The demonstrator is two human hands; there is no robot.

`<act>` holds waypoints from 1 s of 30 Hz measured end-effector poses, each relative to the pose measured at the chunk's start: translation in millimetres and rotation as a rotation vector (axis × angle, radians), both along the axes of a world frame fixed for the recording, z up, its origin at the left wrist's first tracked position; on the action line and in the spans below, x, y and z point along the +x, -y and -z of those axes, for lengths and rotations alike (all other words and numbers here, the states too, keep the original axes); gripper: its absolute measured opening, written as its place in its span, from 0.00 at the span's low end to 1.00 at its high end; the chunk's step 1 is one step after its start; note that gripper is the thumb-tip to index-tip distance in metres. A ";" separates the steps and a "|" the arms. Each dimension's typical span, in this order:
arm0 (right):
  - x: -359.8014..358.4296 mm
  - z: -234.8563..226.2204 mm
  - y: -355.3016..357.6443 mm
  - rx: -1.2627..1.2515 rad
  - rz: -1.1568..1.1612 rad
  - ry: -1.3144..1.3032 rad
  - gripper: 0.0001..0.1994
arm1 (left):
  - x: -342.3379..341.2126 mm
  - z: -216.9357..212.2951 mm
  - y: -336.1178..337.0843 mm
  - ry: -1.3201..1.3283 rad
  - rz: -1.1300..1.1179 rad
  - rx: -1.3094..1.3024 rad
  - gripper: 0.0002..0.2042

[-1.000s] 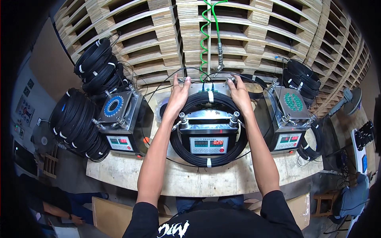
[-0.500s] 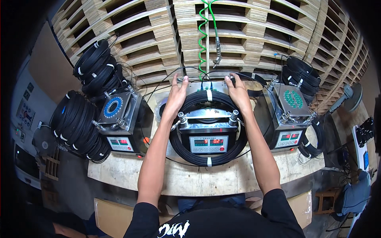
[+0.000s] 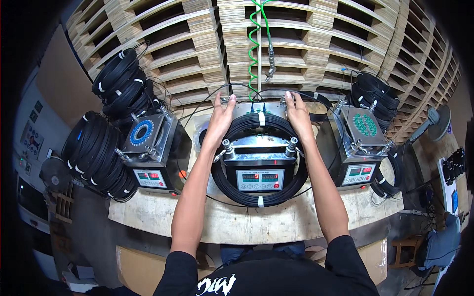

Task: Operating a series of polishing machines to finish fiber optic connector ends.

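Note:
Both forearms reach over a black boxy machine (image 3: pixel 236 187) with a polished metal top and a lit red-digit panel. A ring of coiled black cable (image 3: pixel 260 203), tied with white tape, encircles it. My left hand (image 3: pixel 220 118) is at the far left corner, thumb and fingers around a small metal clamp knob (image 3: pixel 224 100). At the far right corner my right hand (image 3: pixel 299 118) has its fingers extended and apart, beside another clamp knob (image 3: pixel 283 99). Thin cable ends with green connectors (image 3: pixel 263 108) enter the plate between my hands. The lower fingers are partly hidden.
Similar machines stand left (image 3: pixel 152 177) with blue connectors and right (image 3: pixel 359 172) with green ones. Stacked cable coils (image 3: pixel 94 153) flank the wooden table (image 3: pixel 237 227). Wooden pallets (image 3: pixel 187 64) rise behind; a green air hose (image 3: pixel 254 44) hangs down. Cardboard (image 3: pixel 143 271) lies below.
My right hand has shifted slightly right, leaving its clamp knob more visible. The middle panel's digits have changed. Another person's arm at lower left has left the view.

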State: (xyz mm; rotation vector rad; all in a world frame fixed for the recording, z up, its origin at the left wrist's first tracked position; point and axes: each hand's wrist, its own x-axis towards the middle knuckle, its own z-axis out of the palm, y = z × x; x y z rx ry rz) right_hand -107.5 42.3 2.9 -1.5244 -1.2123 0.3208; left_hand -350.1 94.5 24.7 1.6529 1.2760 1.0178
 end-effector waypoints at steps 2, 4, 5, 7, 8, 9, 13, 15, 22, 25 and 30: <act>-1.7 -2.4 2.1 -0.011 0.013 0.033 0.30 | -0.5 4.0 -4.3 -0.006 0.010 0.013 0.47; -4.7 -3.3 3.5 -0.118 0.083 0.096 0.31 | 0.8 4.6 -3.5 0.000 0.023 -0.009 0.47; -3.2 -2.9 3.4 -0.118 0.084 0.097 0.31 | 1.4 4.7 -3.1 0.001 0.024 -0.008 0.47; -0.5 -2.3 3.2 -0.067 -0.007 0.076 0.30 | 2.4 5.1 -2.5 -0.024 -0.009 0.046 0.47; -0.6 -2.2 2.4 -0.067 -0.009 0.077 0.30 | 1.7 5.5 -2.7 -0.023 -0.011 0.047 0.47; -0.9 -2.0 1.5 -0.047 -0.051 0.038 0.30 | 0.7 6.0 -2.9 -0.026 -0.028 0.064 0.47; 8.3 6.1 -4.4 0.032 -0.088 -0.039 0.29 | 4.9 0.9 0.5 -0.022 -0.027 0.048 0.46; 2.4 2.0 -2.7 0.035 -0.095 -0.064 0.28 | 1.5 0.5 2.4 -0.017 -0.033 0.072 0.47; -3.0 -5.4 2.4 -0.018 -0.047 -0.034 0.29 | 1.5 -2.5 4.4 -0.012 0.040 0.076 0.48; -3.6 -9.8 5.4 -0.114 -0.033 -0.004 0.34 | 1.5 1.8 0.2 -0.069 0.012 0.093 0.47; -0.8 -4.3 2.0 -0.074 -0.053 -0.001 0.33 | 2.3 5.3 -3.2 -0.065 -0.005 0.094 0.46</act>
